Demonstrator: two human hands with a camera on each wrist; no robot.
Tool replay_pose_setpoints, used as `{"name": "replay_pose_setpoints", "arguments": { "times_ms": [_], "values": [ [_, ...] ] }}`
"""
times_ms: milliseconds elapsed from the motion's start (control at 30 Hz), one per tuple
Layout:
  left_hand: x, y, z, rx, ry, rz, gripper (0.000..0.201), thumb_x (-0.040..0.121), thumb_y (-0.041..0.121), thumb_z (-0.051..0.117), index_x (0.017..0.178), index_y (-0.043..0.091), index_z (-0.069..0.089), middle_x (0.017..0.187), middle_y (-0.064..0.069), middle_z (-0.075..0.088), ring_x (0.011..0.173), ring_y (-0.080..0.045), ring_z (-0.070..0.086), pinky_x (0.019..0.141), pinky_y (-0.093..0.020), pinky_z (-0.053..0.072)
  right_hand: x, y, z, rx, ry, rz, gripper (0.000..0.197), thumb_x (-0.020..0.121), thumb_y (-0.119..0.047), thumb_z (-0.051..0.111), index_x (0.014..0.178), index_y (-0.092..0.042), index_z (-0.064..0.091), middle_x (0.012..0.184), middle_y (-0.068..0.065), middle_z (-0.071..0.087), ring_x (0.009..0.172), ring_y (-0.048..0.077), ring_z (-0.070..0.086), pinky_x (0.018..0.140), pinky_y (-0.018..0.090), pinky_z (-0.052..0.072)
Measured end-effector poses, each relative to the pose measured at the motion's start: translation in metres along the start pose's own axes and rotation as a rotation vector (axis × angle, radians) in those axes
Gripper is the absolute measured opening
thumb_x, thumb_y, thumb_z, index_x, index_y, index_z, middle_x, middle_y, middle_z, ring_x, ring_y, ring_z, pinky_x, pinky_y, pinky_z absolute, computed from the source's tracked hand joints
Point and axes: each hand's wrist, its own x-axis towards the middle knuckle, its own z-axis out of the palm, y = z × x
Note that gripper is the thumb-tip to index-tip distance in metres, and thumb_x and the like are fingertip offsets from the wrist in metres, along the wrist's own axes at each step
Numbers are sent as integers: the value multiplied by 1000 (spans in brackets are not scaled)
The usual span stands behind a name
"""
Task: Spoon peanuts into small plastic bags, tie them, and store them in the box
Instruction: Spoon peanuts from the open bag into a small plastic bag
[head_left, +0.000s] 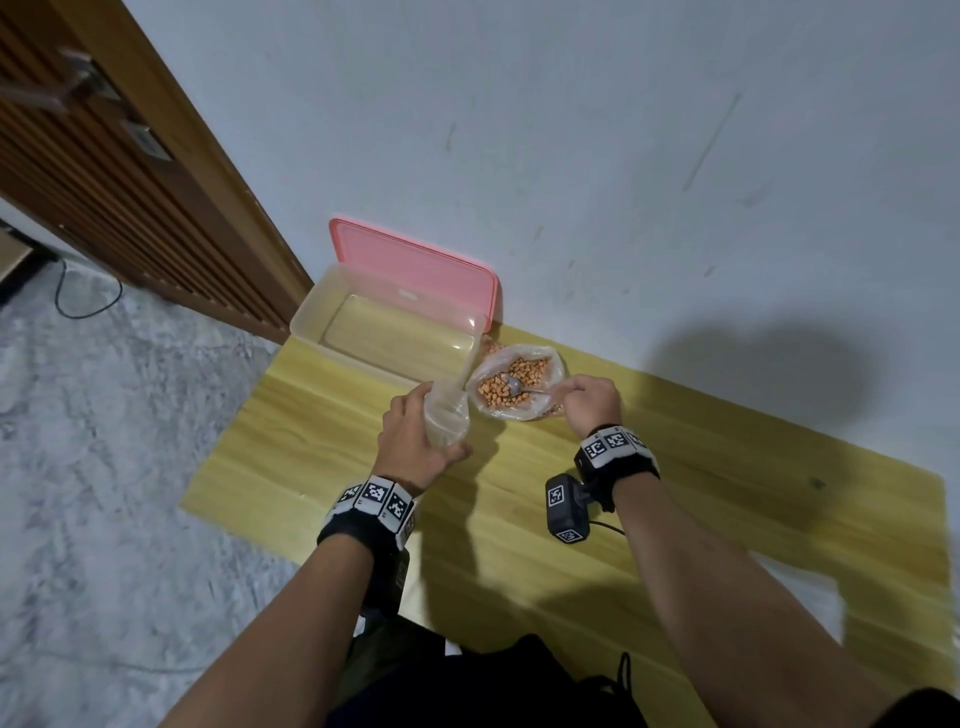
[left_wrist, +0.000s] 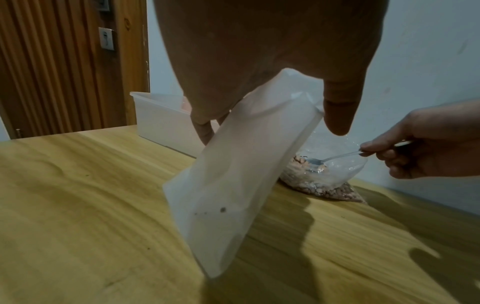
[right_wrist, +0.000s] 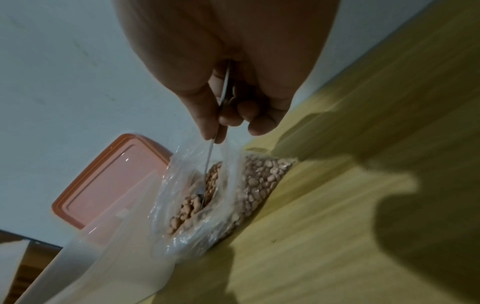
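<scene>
Filling the first small bag. The left hand (head_left: 415, 441) grips the small bag (left_wrist: 233, 174) near its mouth; the bag hangs slantwise, its long axis running from the fingers down toward the table (head_left: 675, 519), and apart from a few dark specks it looks empty. Just right of the small bag sits the open peanut bag (head_left: 519, 382). The right hand (head_left: 589, 402) pinches the handle of the spoon (head_left: 519, 387), whose bowl lies among the peanuts (right_wrist: 210, 185). The small bag's mouth therefore lies just left of the spoon, so a loaded spoon would have to travel leftward. The box (head_left: 384, 332) stands beyond the small bag, its pink lid (head_left: 415, 270) leaning on the wall; no tied bags are visible inside.
</scene>
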Motion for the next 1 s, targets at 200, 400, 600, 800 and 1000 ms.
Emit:
{"name": "replay_pose_setpoints", "arguments": {
  "times_ms": [200, 400, 600, 800, 1000],
  "values": [
    [0, 4, 4, -16, -25, -1, 97, 62, 29, 89, 143, 21, 36, 128, -4, 40, 112, -13, 32, 101, -38, 36, 2, 12, -23, 97, -27, -19, 10, 87, -7, 66, 90, -4, 75, 78, 5, 68, 71, 19, 55, 57, 21, 41],
    [0, 13, 10, -79, -62, 13, 97, 57, 26, 90, 139, 20, 40, 131, -1, 47, 115, -17, 44, 100, -41, 42, 12, 6, -47, 56, -69, -34, 20, 80, -10, 72, 64, -20, 69, 63, -3, 64, 70, 20, 58, 72, 37, 50],
    [0, 21, 12, -126, -89, 31, 95, 53, 27, 89, 135, 23, 41, 125, 1, 52, 110, -21, 53, 95, -50, 49, 7, -25, -78, 11, -160, -164, 20, 81, -5, 70, 64, -16, 70, 46, -8, 58, 47, 13, 49, 53, 26, 41],
    [2, 25, 14, -189, -112, 25, 96, 47, 33, 86, 133, 27, 42, 123, 2, 53, 107, -22, 57, 91, -49, 53, -10, -63, -84, -35, -282, -235, 15, 82, -5, 69, 68, -12, 71, 53, -4, 61, 52, 11, 51, 55, 22, 43],
    [7, 27, 19, -267, -138, 66, 87, 53, 28, 79, 130, 26, 40, 124, -1, 54, 113, -21, 56, 93, -42, 52, -36, -86, -37, -422, -315, -508, 17, 85, -10, 61, 71, -18, 67, 84, -1, 68, 83, 16, 62, 77, 30, 51]
  ]
}}
